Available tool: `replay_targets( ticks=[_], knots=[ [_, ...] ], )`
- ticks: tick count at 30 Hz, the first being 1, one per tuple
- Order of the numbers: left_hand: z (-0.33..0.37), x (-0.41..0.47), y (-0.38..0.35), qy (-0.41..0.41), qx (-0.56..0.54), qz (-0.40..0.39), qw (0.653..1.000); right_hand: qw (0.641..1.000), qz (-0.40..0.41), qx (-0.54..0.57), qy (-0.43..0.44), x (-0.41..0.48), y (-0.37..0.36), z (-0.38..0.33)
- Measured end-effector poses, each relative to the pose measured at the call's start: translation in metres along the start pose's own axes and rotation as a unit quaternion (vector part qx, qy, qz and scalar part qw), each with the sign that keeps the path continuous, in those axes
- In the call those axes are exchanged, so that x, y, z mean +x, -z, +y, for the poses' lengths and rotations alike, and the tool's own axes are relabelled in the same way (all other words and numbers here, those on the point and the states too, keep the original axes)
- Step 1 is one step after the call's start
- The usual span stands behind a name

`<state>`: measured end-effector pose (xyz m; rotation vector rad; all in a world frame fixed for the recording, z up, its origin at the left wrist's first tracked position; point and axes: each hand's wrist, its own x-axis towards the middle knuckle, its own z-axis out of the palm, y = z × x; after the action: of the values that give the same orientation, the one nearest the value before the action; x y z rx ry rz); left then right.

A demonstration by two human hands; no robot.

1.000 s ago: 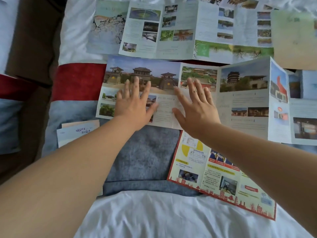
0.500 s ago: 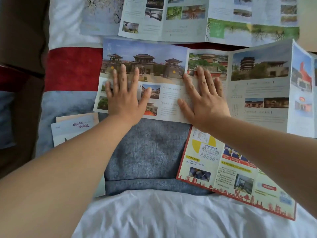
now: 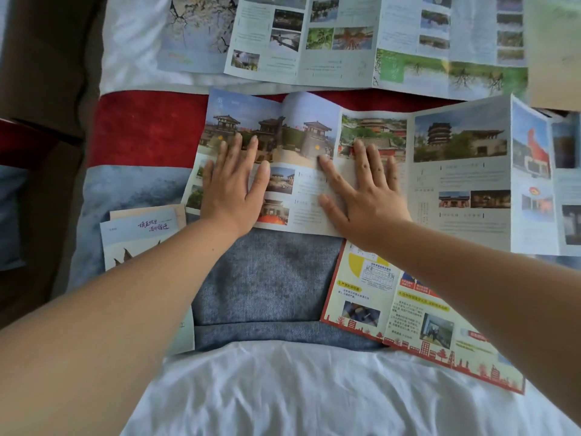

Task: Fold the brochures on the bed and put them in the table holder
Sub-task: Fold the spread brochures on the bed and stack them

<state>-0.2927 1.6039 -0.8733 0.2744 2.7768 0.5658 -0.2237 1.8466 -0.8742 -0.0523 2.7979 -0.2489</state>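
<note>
A long unfolded brochure [image 3: 459, 171] with temple photos lies across the bed. My left hand [image 3: 232, 187] presses flat on its left panels, fingers straight. My right hand [image 3: 361, 190] lies flat on the panel beside it, fingers spread. Between the two hands the paper bulges up slightly along a crease. The brochure's right end stands up in zigzag folds. A second unfolded brochure [image 3: 345, 42] with garden photos lies farther back. A yellow and red leaflet [image 3: 393, 309] sits under my right forearm. The table holder is not in view.
Folded brochures [image 3: 141, 234] with handwriting-style lettering lie at the left, partly under my left forearm. A grey-blue cushion [image 3: 267, 284] sits in front of me on the white sheet [image 3: 298, 394]. A red band of bedding [image 3: 141, 130] runs behind. Brown furniture [image 3: 41, 58] borders the left.
Both hands have slid slightly over the temple brochure, and the left panels have lifted into a bulge between them. The camera has come closer.
</note>
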Motion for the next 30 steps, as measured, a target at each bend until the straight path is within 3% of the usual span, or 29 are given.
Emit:
replay_targets(
  ticks=[4,8,13,19,26,30],
  knots=[
    [-0.001,-0.008,-0.002,0.012,0.048,0.011,0.999,1.000,-0.010,-0.008,-0.009,-0.005,0.000,-0.001],
    [-0.009,-0.016,-0.004,0.084,0.123,0.040,0.988,1.000,-0.020,-0.013,-0.015,-0.014,0.002,0.001],
    [-0.023,-0.023,0.001,0.144,0.107,0.052,0.983,1.000,-0.002,-0.017,-0.025,-0.024,0.004,0.010],
    [-0.009,-0.026,0.013,0.090,0.041,0.101,0.990,0.996,0.001,-0.018,-0.090,-0.036,0.003,0.030],
    [0.022,-0.037,0.033,0.040,-0.079,0.231,0.969,0.995,-0.019,0.000,-0.095,-0.043,0.000,0.038],
    [0.038,-0.047,0.048,-0.010,-0.108,0.247,0.963,0.995,-0.029,0.001,-0.097,-0.044,0.004,0.039]
  ],
)
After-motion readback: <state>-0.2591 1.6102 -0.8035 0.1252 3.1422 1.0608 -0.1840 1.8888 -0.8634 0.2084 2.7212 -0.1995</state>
